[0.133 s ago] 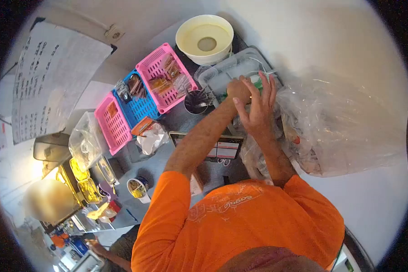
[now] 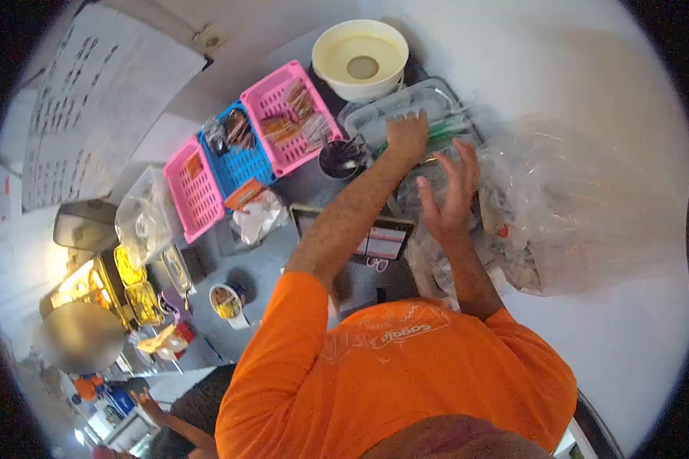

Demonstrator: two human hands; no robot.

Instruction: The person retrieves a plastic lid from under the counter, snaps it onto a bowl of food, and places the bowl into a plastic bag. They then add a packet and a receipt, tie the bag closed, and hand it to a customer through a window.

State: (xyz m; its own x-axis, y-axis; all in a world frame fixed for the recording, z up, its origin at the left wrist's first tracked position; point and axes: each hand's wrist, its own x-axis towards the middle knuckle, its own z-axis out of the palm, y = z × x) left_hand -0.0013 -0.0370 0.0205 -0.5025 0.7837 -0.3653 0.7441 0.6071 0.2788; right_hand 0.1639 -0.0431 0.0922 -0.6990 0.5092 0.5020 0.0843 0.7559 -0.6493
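cluttered grey counter [image 2: 283,264], baskets at left. left hand [image 2: 407,136] pressed down in clear tray [image 2: 429,103], touching green packet [image 2: 448,130], long axis left-right. right hand [image 2: 450,191] open, empty, fingers spread, just below packet; left nearer.

A cream bowl [image 2: 360,60] sits at twelve o'clock, two pink baskets [image 2: 289,116] flanking a blue basket [image 2: 237,149] toward ten, a black utensil cup [image 2: 340,159] beside them, yellow-filled containers [image 2: 134,284] at eight
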